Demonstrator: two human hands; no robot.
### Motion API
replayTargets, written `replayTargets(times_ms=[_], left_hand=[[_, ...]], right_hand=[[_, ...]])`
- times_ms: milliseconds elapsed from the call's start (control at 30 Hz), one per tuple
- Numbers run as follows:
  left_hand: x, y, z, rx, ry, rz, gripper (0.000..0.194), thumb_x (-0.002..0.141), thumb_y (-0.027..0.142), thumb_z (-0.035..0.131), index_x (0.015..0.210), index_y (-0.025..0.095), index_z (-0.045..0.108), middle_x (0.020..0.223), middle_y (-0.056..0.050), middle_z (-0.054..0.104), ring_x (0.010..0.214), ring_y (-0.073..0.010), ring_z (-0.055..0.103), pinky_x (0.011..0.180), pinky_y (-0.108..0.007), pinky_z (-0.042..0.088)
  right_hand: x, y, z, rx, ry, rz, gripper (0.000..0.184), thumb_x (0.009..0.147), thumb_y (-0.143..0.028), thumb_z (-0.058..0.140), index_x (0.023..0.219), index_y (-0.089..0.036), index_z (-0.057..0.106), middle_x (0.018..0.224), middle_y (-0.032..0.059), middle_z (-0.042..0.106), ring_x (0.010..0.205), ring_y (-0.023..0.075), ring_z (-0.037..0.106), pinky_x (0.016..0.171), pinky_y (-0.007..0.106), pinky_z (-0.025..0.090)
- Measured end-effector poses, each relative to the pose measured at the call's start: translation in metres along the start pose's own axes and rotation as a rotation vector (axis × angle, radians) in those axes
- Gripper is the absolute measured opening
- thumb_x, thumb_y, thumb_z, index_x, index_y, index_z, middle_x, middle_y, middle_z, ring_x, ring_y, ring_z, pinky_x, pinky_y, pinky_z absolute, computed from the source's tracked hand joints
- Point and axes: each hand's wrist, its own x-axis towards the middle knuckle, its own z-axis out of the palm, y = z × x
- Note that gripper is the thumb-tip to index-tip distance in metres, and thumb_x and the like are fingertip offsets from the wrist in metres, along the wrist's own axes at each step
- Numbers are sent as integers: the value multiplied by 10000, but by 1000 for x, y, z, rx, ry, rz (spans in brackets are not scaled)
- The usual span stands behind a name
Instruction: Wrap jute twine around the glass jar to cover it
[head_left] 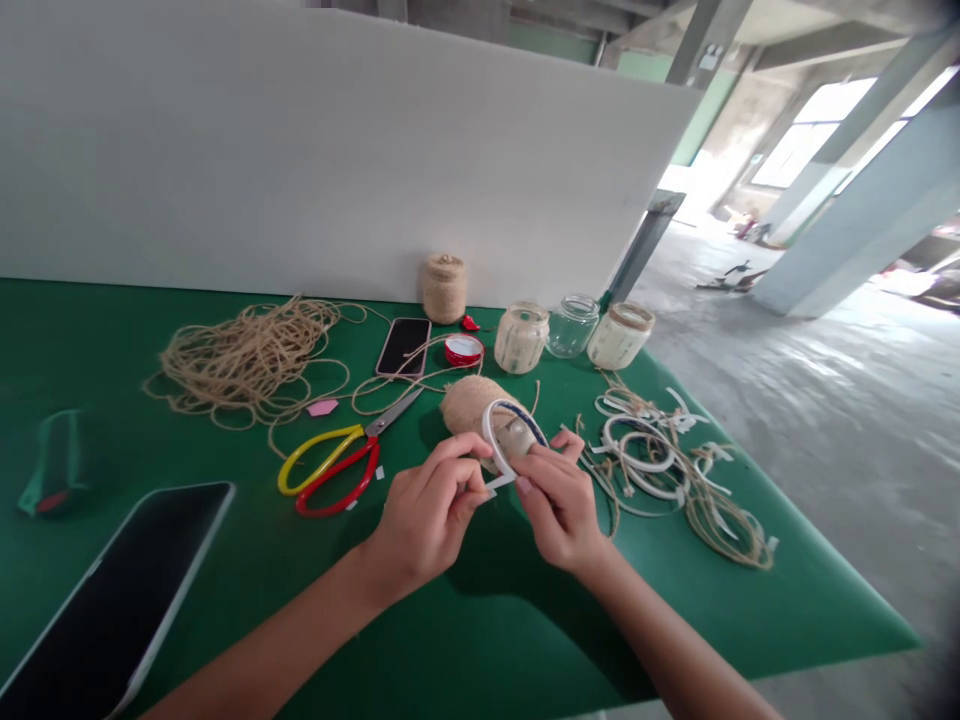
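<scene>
My right hand (559,500) grips a thin roll of white tape (489,425), which stands on edge between both hands. With fingers pinched together, my left hand (427,515) holds the loose end of the tape just below the ring. Right behind the roll, a twine-wrapped jar (466,405) lies on its side, its mouth partly hidden by the tape and my right fingers. Scissors (373,455) with one yellow and one red handle lie open left of my left hand. Tangled twine and white tape rings (641,445) lie to the right of my right hand.
A heap of twine (251,355) lies at the back left. Near the white board (300,150) are a phone (405,346), a red tape roll (463,350), an upright twine-wrapped jar (444,290) and a clear jar (573,328). A large tablet (120,600) and a green cutter (54,460) lie left.
</scene>
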Motion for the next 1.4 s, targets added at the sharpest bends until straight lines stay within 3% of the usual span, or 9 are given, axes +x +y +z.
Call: replayTargets(times_ms=[133,467,667,1133,1400], left_hand=[[0,3,-1,46,20,68,70,839,109,409,822,174,429,951,-105,577,985,-171,551,700,-224,456],[2,5,-4,-17,-29,64,77,855,124,382,817,176,424,953,-104,584,982,-167,555,686,-216,451],[5,5,-8,-136,-74,57,69,878,163,369,832,184,418,1020,-118,588,1002,-170,552,766,-258,467],[9,10,-15,-163,-144,18,129,911,253,341,845,188,432,1075,-107,579,1000,-168,549,808,-292,466],[7,5,-12,-89,-70,33,46,870,152,401,866,185,434,1146,-116,559,1082,-180,515,854,-298,458]], right_hand=[[0,0,-2,46,-9,-16,173,806,-157,367,762,-164,533,569,-32,457,539,103,407,708,355,247],[-1,-1,-5,72,4,-11,194,816,-175,352,735,-173,529,560,-23,452,537,116,405,680,356,255],[-2,-3,-4,81,14,-50,206,820,-180,342,792,-183,546,569,-20,482,535,125,428,679,348,260],[2,-10,-11,254,-16,75,260,856,-213,331,714,-185,547,590,-14,530,543,121,463,678,335,317],[2,2,-12,-152,-16,-199,176,760,-112,406,873,-167,530,638,-9,533,580,133,465,686,353,240]])
